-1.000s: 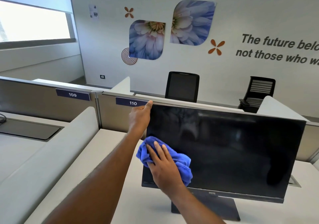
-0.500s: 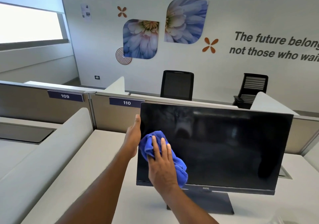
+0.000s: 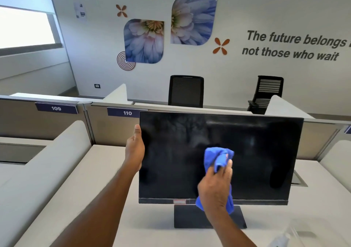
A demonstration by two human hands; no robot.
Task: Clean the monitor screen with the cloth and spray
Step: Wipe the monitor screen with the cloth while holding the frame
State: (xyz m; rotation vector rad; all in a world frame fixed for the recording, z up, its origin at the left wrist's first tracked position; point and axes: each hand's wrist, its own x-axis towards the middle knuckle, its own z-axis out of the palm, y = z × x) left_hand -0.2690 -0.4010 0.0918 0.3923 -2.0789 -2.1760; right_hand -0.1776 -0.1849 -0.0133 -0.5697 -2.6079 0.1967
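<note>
Blue microfibre cloth (image 3: 218,159), bunched, pressed against the lower middle of the black flat monitor screen (image 3: 247,151) in the head view. Held in the right hand (image 3: 214,187), grip curled closed around the bunched cloth, a tail hanging down past the bottom bezel. Left hand (image 3: 135,148) wrapped on the screen's left edge, thumb in front, steadying the panel. Monitor stood on its dark stand upon the pale grey desk (image 3: 95,180). Something clear and blurred at the lower right corner, possibly the spray bottle; could not tell. Judged mid-wipe. Next, probably sweeping rightward across the unwiped half with even pressure.
</note>
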